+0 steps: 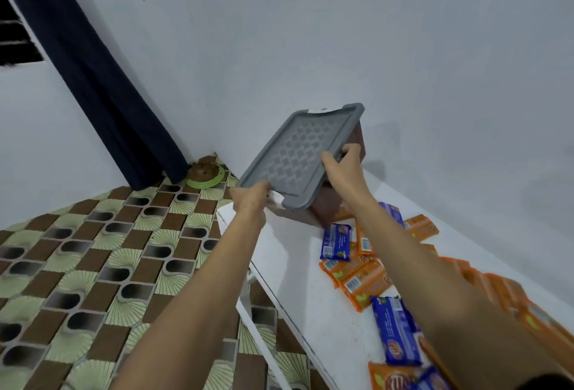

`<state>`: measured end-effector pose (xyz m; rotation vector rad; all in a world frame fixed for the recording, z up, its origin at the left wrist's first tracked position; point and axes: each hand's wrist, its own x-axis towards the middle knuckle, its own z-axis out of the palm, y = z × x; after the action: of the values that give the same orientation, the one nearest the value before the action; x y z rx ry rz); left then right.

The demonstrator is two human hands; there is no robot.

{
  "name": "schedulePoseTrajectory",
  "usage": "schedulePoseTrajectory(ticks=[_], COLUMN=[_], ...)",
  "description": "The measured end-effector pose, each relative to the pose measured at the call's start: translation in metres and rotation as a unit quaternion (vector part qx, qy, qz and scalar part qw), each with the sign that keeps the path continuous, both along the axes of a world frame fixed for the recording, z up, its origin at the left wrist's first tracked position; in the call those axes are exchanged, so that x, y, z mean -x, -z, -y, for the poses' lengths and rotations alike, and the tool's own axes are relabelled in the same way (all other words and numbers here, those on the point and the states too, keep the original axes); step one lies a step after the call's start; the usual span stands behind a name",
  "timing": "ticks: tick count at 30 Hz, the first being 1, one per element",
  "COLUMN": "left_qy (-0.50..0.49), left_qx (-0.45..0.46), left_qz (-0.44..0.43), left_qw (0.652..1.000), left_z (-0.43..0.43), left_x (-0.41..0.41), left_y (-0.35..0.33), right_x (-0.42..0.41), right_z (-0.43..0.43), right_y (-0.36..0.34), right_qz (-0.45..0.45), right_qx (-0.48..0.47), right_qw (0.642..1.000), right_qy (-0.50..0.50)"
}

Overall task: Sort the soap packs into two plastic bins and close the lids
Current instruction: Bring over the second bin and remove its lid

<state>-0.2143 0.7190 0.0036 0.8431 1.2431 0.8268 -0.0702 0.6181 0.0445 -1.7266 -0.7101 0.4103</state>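
Note:
A brown plastic bin (pixel 323 209) with a grey patterned lid (pixel 298 153) is tilted above the far end of the white table (pixel 298 293). My left hand (pixel 251 198) grips the lid's near left corner at a white latch. My right hand (pixel 343 166) grips the lid's right edge. Orange soap packs (pixel 363 281) and blue soap packs (pixel 337 240) lie scattered on the table under and beside my right arm. More blue packs (pixel 394 330) and orange packs (pixel 391 378) lie nearer to me.
White walls stand close behind and to the right of the table. A dark curtain (pixel 93 79) hangs at the left. On the patterned floor (pixel 93 265), a green-rimmed dish (pixel 206 177) sits in the corner.

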Motion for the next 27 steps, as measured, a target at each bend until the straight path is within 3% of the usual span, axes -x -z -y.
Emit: schedulePoseTrajectory(ticks=[4,8,12,15,18,22,27], left_qy=[0.030,0.064,0.117,0.161,0.199,0.248,0.287], left_qx=[-0.017,-0.080,-0.151,-0.185,-0.216,-0.266,-0.295], left_qz=[0.066,0.036,0.013,0.014,-0.021,-0.088,-0.158], left_qw=[0.997,0.994,0.982,0.969,0.956,0.927,0.898], left_z=[0.022,0.047,0.073,0.090,0.106,0.125,0.149], left_x=[-0.012,-0.033,-0.054,-0.064,-0.076,-0.085,-0.098], left_y=[-0.023,-0.038,-0.047,-0.052,-0.053,-0.051,-0.050], right_x=[-0.011,-0.028,-0.058,-0.080,-0.103,-0.118,-0.122], right_z=[0.031,0.068,0.115,0.156,0.199,0.249,0.299], right_y=[-0.008,-0.018,-0.035,-0.052,-0.061,-0.066,-0.055], right_qz=[0.013,-0.004,-0.128,-0.142,-0.140,-0.147,-0.050], right_qx=[-0.041,-0.058,-0.126,-0.139,-0.107,0.015,0.173], right_qw=[0.998,0.993,0.970,0.959,0.952,0.957,0.960], right_qy=[0.036,0.104,0.164,0.202,0.252,0.249,0.213])
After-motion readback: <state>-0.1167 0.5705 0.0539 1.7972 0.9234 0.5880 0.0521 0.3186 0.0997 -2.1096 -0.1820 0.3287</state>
